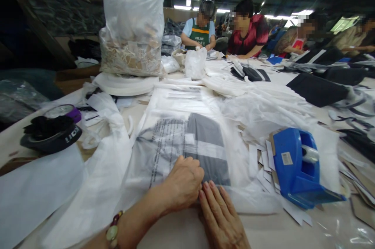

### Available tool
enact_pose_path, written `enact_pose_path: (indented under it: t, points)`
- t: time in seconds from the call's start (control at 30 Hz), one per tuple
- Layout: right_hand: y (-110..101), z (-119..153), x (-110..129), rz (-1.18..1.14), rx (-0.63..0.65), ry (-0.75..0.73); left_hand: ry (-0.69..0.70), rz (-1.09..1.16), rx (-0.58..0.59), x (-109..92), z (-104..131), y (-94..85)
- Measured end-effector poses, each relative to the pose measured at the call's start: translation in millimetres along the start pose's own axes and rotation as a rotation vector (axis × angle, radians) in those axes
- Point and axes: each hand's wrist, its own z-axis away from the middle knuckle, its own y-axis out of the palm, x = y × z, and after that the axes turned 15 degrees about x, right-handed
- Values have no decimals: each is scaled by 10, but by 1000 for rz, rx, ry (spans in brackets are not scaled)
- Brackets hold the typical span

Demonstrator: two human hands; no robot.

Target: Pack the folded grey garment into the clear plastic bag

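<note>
We see our left hand [184, 182] curled into a loose fist, knuckles down on the near edge of a clear plastic bag [178, 139] that lies flat on the table [322, 229]. Nothing is gripped inside the fist as far as we can tell; it simply presses on the plastic. A beaded bracelet [113, 228] sits on that wrist. Our right hand [221, 217] lies flat and open just beside the left, fingers together, fingertips touching the same near edge of the bag.

Inside the bag is a folded dark grey garment [206, 143] with a pale band across it, and printed warning text runs along the bag's left part. The bag sits in the near middle of the table, straight ahead of us.

To the right, near the bag, stands a blue tape dispenser [299, 169] among scattered white paper strips [263, 163]. To the far left stands a tall plastic sack [133, 26] filled with pale scraps, resting on a white round base. On the near left lies a black cap [51, 136] with a roll of tape just behind it. At the far side of the table other people [222, 30] are bent over their own work, with black garments [318, 89] spread on the far right.
</note>
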Motion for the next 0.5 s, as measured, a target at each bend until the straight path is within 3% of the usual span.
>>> enact_pose_path:
  t: [0.1, 0.2, 0.27, 0.33, 0.43, 0.5]
  points:
    - [17, 25, -33, 14, 44, -39, 34, 11, -13, 61, 127, -85]
    - [-9, 20, -45, -44, -17, 26, 7, 2, -221, 187, 491, -63]
    - [5, 28, -45, -22, -8, 12, 10, -49, -455, 309, 836, 37]
    - [44, 45, -56, 51, 27, -44, -9, -156, -582, 447, 1189, 182]
    - [106, 63, -89, 135, 12, -86, -81, -306, -580, 635, 1564, 429]
    - [124, 63, -110, 164, 2, -107, -121, -335, -592, 719, 1651, 583]
